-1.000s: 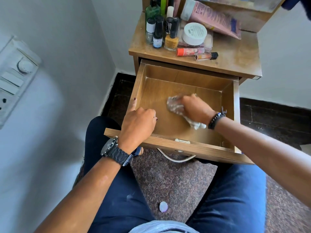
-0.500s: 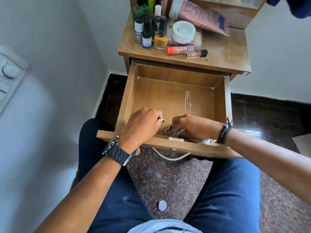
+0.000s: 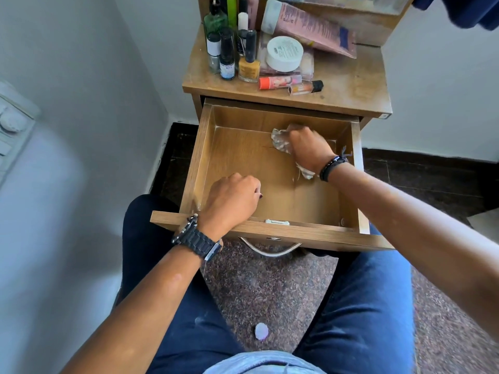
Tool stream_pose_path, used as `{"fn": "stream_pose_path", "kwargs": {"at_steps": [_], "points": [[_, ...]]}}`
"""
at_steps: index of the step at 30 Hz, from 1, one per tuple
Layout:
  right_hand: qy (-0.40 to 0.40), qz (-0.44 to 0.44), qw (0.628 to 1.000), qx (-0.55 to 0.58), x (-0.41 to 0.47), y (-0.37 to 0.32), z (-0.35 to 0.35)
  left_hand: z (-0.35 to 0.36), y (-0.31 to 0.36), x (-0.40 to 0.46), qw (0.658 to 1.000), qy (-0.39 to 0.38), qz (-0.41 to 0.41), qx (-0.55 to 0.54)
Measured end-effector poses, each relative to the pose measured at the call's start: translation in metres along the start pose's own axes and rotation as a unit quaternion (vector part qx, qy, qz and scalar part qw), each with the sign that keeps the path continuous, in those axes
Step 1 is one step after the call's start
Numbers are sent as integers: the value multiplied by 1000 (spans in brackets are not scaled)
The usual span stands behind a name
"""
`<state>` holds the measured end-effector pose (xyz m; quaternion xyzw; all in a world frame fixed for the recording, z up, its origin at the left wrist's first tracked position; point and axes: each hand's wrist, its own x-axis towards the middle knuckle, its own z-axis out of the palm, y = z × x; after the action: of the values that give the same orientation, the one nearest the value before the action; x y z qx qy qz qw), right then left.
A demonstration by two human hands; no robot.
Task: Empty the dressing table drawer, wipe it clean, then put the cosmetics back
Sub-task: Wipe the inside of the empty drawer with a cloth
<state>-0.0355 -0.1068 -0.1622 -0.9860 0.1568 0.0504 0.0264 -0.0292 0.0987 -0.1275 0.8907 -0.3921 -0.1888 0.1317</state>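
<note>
**Wooden drawer wiped while bottles wait above**

Head view: at frame centre the drawer (image 3: 270, 168) stands open, so the right hand (image 3: 310, 148) clenches a cloth (image 3: 280, 143) against its far floor. The left hand (image 3: 229, 201), curled and apparently empty, steadies the near front. Cosmetics (image 3: 270, 58) wait on the tabletop, upper centre.

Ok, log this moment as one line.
stage: wiping | right hand: holds cloth, far right of drawer | left hand: on front edge | cosmetics: on tabletop

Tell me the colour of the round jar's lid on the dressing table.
White lid, clearest in the head view.
</note>
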Motion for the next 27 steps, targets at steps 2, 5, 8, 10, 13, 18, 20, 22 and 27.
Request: {"fn": "stream_pose_path", "kwargs": {"at_steps": [2, 5, 8, 10, 13, 18, 20, 22, 27], "points": [[-43, -19, 998, 34, -5, 8, 5, 3, 1, 0, 1000, 5, -3, 3], [-181, -100, 974, 90, -41, 17, 3, 5, -2, -2, 1000, 10, -2, -14], [-269, -180, 935, 142, -92, 8, -11, 7, -2, -3, 1000, -1, 6, -28], [-254, -191, 935, 157, -103, 5, -12, 8, -1, -2, 1000, 1, 7, -23], [-205, -159, 955, 144, -87, 7, -1, 10, -1, -2, 1000, 7, 4, -13], [-20, -45, 998, 47, -34, 17, 8, 8, 0, -3, 1000, 10, 1, -12], [12, 4, 1000, 7, -19, 16, 0, 8, -1, -3, 1000, 10, 0, -13], [7, 23, 1000, -11, -12, 18, -4, 8, -2, -2, 1000, 14, 3, -10], [-118, -42, 990, 59, -39, 35, -2, 13, 1, -2, 999, 43, -8, 15]]}}
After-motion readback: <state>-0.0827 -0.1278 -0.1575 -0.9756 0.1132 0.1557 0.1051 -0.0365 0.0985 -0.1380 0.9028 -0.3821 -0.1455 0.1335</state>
